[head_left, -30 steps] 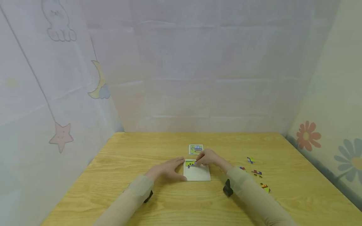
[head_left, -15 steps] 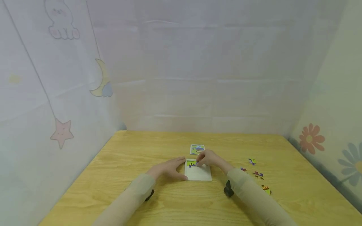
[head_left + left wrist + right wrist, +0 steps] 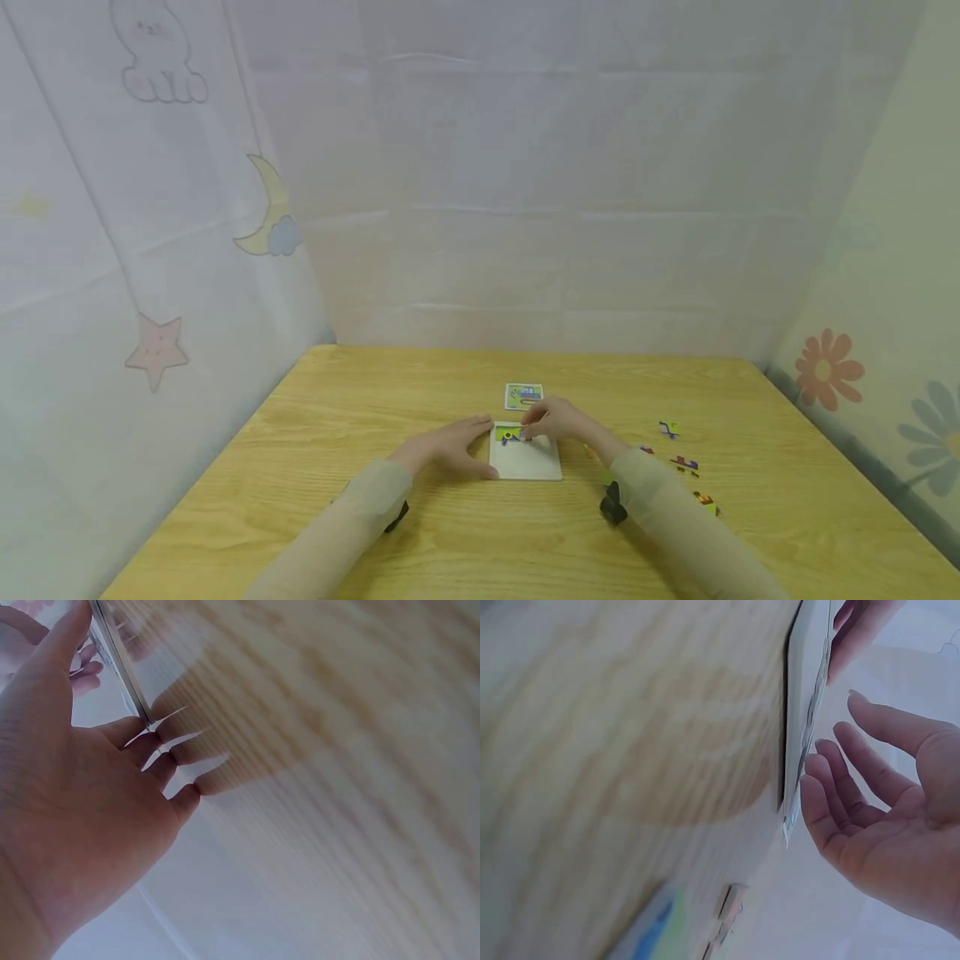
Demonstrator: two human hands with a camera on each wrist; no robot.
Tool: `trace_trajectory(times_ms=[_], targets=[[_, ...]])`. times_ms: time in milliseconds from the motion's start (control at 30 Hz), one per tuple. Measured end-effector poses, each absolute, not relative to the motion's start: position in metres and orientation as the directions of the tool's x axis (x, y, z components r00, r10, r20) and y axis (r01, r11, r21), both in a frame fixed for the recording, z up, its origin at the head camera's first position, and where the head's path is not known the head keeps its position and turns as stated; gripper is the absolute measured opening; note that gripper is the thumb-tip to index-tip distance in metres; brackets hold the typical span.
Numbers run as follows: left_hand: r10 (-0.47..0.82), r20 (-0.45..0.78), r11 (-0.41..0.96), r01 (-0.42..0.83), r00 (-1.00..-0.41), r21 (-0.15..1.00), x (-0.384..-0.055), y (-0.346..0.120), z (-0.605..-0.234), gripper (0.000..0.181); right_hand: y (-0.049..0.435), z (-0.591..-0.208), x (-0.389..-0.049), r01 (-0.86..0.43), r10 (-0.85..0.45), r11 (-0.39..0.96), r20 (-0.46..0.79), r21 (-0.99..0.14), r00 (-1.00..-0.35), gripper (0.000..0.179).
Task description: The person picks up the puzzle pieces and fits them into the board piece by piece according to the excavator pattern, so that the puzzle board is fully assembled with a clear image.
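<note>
A white puzzle board (image 3: 528, 463) lies on the wooden table (image 3: 360, 400), with a few coloured pieces (image 3: 510, 435) set in its far left corner. My left hand (image 3: 446, 450) lies flat on the table, fingers straight against the board's left edge (image 3: 112, 637). My right hand (image 3: 558, 421) reaches over the board's far edge, its straight fingertips touching the placed pieces. In the right wrist view the right hand (image 3: 885, 817) is spread, fingers next to the board (image 3: 804, 690). The left hand (image 3: 75, 787) shows an open palm in the left wrist view.
A small picture card (image 3: 523, 397) lies just beyond the board. Several loose puzzle pieces (image 3: 682, 462) are scattered on the table to the right of my right forearm. Pale printed curtains close off the table on the left, back and right.
Almost nothing differs: the right hand's fingertips shifted slightly over the placed pieces, and its forearm moved a little. The left hand stayed against the board.
</note>
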State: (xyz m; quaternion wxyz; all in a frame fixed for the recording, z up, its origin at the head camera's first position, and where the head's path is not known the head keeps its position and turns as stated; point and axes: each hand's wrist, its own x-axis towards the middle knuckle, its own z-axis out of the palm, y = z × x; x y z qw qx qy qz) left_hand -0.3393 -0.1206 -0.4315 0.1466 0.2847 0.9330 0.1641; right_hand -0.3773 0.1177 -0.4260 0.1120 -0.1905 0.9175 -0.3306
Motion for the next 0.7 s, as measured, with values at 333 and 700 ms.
trace_trajectory(times_ms=[333,700], targets=[[0.608,-0.160,0.756,0.506,-0.777,0.416,-0.344,-0.121,-0.437,0.089,0.139,-0.417,-0.373,-0.356,-0.456,0.662,0.022,-0.660,-0.890,0.026],[0.616,-0.151,0.751,0.519,-0.773,0.408,-0.345,-0.125,-0.438,0.088,0.180,-0.408,-0.372,-0.366,-0.416,0.618,0.105,-0.696,-0.903,0.027]])
